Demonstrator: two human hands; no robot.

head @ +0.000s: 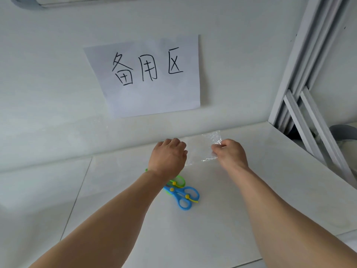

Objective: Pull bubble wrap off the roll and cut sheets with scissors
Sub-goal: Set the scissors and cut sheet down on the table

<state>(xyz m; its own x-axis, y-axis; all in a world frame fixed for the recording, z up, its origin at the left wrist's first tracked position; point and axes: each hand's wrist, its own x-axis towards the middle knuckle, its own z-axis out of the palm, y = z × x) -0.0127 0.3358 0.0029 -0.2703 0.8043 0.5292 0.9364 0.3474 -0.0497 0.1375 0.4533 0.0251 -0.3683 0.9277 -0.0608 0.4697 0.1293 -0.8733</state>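
A single head-worn view looks forward and down along both forearms from close above the counter (222, 219). It faces the wall just beyond the left hand (168, 155) and right hand (229, 153), where a handwritten paper sign (150, 74) hangs.

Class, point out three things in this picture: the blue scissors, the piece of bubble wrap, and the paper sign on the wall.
blue scissors (184, 198): head view, on the blue handle loop.
bubble wrap (212, 139): head view, on its upper crinkled part above the right hand.
paper sign (148, 78): head view, on the sheet's middle.
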